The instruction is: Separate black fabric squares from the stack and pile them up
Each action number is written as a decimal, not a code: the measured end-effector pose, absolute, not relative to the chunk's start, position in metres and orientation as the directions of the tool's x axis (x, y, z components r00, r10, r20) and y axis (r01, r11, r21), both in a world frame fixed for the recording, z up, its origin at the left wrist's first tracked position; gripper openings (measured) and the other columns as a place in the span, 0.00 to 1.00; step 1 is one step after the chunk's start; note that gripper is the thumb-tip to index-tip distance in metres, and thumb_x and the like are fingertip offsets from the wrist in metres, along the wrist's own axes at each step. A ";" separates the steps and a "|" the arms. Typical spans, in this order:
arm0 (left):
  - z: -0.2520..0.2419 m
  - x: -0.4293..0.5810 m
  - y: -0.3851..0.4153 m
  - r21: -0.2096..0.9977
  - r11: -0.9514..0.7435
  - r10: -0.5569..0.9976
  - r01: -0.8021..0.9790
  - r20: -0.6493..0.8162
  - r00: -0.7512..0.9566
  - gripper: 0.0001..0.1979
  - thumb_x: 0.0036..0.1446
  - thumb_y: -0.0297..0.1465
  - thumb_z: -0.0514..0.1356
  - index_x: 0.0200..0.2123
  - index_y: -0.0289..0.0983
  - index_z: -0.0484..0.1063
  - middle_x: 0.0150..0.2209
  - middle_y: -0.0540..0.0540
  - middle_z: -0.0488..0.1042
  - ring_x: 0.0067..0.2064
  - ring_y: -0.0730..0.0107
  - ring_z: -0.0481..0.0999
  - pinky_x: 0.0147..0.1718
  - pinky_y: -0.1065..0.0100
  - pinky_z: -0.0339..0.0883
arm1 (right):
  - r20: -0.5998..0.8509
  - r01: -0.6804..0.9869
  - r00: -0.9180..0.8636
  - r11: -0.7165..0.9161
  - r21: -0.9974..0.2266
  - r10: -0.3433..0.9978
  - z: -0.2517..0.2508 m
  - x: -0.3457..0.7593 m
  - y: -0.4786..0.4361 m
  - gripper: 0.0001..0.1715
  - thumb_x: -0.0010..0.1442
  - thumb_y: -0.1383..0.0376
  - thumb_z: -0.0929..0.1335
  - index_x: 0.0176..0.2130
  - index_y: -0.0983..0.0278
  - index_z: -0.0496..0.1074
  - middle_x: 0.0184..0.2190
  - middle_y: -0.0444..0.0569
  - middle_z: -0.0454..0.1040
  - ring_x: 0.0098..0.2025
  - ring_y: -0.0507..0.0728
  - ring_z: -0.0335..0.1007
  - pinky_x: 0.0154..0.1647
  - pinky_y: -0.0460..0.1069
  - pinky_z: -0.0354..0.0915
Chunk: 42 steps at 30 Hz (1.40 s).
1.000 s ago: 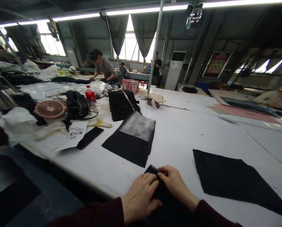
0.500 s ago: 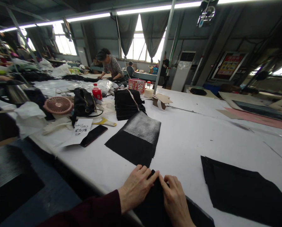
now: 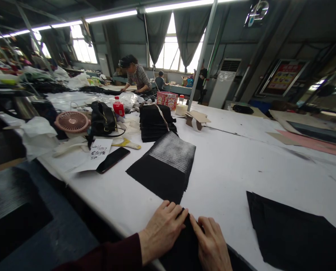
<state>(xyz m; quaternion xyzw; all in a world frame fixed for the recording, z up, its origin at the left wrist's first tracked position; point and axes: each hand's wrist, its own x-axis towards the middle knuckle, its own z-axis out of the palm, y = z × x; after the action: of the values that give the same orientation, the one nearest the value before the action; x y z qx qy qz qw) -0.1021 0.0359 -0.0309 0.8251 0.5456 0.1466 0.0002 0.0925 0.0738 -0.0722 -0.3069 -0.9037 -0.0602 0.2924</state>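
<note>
At the table's near edge lies a black fabric piece (image 3: 186, 244). My left hand (image 3: 164, 227) has its fingers curled and pressed on the piece's far edge, index finger and thumb closed on it. Beside it, my right hand (image 3: 211, 239) pinches the same edge from the right, its index fingertip almost touching the left one. Just beyond my hands is a fanned stack of black fabric pieces (image 3: 156, 175), its far part whitish and ribbed. To the right lie more black fabric pieces (image 3: 294, 226), flat on the white table (image 3: 221, 165).
Farther back stands a tied black bundle (image 3: 156, 124). At the left are a phone (image 3: 113, 160), a handwritten card (image 3: 100, 148), a pink fan (image 3: 73, 121), a black bag (image 3: 102, 118) and a red bottle (image 3: 118, 107). A co-worker (image 3: 136, 75) leans over the far table.
The view has shifted slightly, moving the scene to the right in the picture. Both hands stay at the fabric's edge, with the right fingers a little more curled.
</note>
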 end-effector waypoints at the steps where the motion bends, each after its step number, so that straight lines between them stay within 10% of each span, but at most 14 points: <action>1: -0.032 -0.102 0.036 0.160 -0.403 0.901 0.901 0.244 0.360 0.18 0.66 0.31 0.53 0.59 0.38 0.61 0.47 0.45 0.70 0.46 0.62 0.67 0.48 0.58 0.60 | 0.571 0.587 -0.640 0.807 -0.068 0.514 -0.072 0.092 0.074 0.29 0.61 0.79 0.56 0.59 0.68 0.63 0.36 0.52 0.67 0.36 0.58 0.62 0.36 0.53 0.63; 33: -0.034 -0.101 0.035 0.207 -0.312 0.937 0.927 0.229 0.265 0.18 0.65 0.32 0.54 0.57 0.36 0.63 0.48 0.42 0.71 0.48 0.57 0.69 0.53 0.53 0.58 | 0.547 0.608 -0.640 0.791 -0.069 0.539 -0.072 0.091 0.074 0.30 0.60 0.79 0.56 0.58 0.65 0.65 0.36 0.52 0.69 0.36 0.59 0.63 0.36 0.54 0.63; 42: -0.035 -0.102 0.038 0.120 -0.445 0.862 0.888 0.327 0.388 0.17 0.67 0.29 0.52 0.58 0.41 0.62 0.51 0.49 0.72 0.57 0.64 0.65 0.65 0.57 0.43 | 0.486 0.662 -0.616 0.742 -0.107 0.620 -0.069 0.089 0.068 0.27 0.62 0.78 0.57 0.57 0.66 0.66 0.37 0.52 0.68 0.38 0.59 0.63 0.39 0.55 0.64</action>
<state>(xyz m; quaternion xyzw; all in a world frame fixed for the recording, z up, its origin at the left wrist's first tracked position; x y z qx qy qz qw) -0.1019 0.0376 -0.0350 0.8321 0.5257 0.1728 -0.0371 0.0890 0.0683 -0.0692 -0.3571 -0.8978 -0.0414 0.2544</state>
